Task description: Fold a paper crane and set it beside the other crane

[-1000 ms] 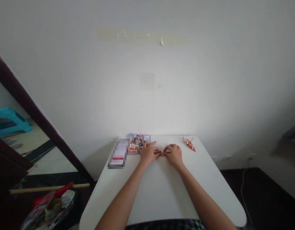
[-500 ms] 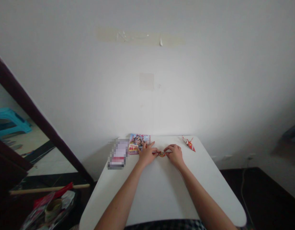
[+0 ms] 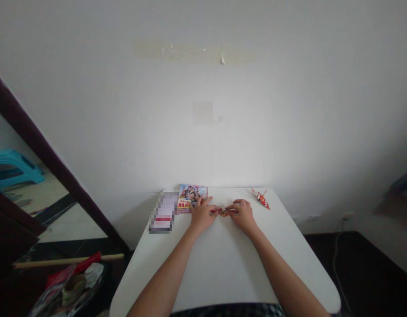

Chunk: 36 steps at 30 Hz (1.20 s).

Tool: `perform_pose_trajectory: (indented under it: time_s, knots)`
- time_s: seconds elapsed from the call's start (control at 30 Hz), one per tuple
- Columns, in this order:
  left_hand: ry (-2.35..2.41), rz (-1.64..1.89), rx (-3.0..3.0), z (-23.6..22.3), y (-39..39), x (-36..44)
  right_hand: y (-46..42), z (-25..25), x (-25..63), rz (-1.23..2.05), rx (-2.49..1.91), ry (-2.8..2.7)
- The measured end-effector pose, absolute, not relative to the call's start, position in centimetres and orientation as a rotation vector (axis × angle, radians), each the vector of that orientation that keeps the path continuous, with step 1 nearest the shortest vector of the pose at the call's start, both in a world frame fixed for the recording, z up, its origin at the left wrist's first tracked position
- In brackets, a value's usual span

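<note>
A small folded piece of red patterned paper (image 3: 223, 213) lies between my two hands, low over the white table. My left hand (image 3: 202, 214) pinches its left end between thumb and index finger, the other fingers raised partly over a printed flyer (image 3: 186, 193). On the opposite side my right hand (image 3: 242, 214) grips the right end with its fingertips. Fine folds in the paper are too small to make out. Off to the right of my right hand rests a folded red-and-white paper figure (image 3: 261, 198) with pointed ends.
A blurred-out, phone-shaped object (image 3: 164, 213) lies at the table's left edge. The white table (image 3: 220, 273) has its far edge against the wall. Down on the left are a bin-like container (image 3: 74, 288) and a wooden stick (image 3: 101, 257). A blue stool (image 3: 16, 167) shows beyond a dark frame.
Both hands stay almost where they were, with only slight finger movement. The paper's middle looks a little more spread, and the view has shifted very slightly.
</note>
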<state>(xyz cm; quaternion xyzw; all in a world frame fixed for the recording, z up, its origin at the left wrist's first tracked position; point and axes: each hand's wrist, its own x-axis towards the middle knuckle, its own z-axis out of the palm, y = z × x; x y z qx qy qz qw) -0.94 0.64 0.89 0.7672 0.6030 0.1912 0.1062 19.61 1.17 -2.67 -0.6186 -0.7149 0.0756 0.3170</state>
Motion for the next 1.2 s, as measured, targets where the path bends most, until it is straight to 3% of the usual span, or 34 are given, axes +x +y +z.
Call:
perform_pose_trajectory:
  time_s: [0.4,1.2]
  knots:
    - [1.803,0.823,2.233,0.19,0.64,-0.77,0.98,-2.51,19.71,0.157,-1.584,-1.886]
    - [1.799,0.658,2.298,0.21,0.38,-0.36,1.13,-2.68,19.95,0.295,-1.434,-1.971]
